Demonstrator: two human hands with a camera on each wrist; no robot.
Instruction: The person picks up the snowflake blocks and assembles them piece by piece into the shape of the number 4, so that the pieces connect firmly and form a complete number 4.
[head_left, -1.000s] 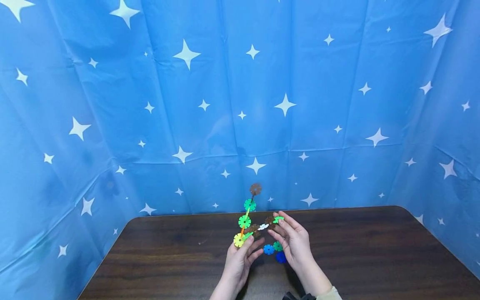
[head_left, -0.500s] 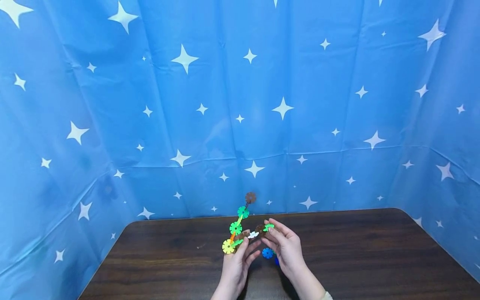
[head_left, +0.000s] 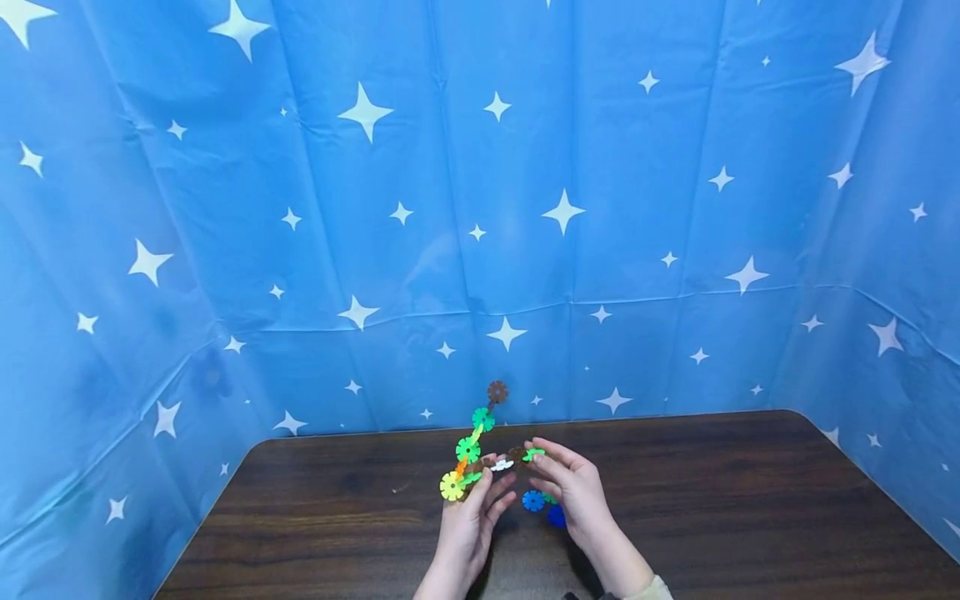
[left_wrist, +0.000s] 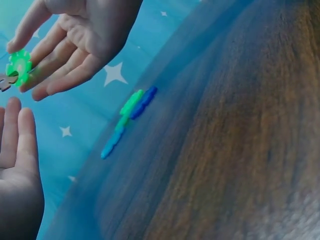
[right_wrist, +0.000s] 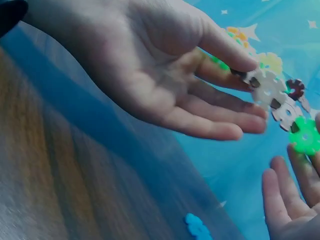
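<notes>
Both hands hold up a jointed chain of interlocking plastic snowflake discs. My left hand point(head_left: 465, 533) pinches it with the thumb beside a yellow disc point(head_left: 452, 486) and a bright green disc point(right_wrist: 305, 135). From there one branch rises through green discs point(head_left: 468, 450) to a brown disc point(head_left: 497, 392) at the top. Another runs right through a white disc point(head_left: 501, 464) to a green disc point(left_wrist: 19, 67), pinched between thumb and fingers of my right hand point(head_left: 583, 500). The right hand's lower fingers extend loosely, as the right wrist view shows.
Below the hands, a small joined group lies on the dark wood table point(head_left: 322, 517): a light blue disc point(head_left: 533, 500), a green disc point(left_wrist: 131, 102) and a dark blue disc point(head_left: 556, 517). A blue curtain point(head_left: 420, 275) with white stars stands behind the table's far edge.
Both hands have shifted slightly left with the chain, keeping their grips. The head view has moved a little. The blue and green group on the table has stayed in place.
</notes>
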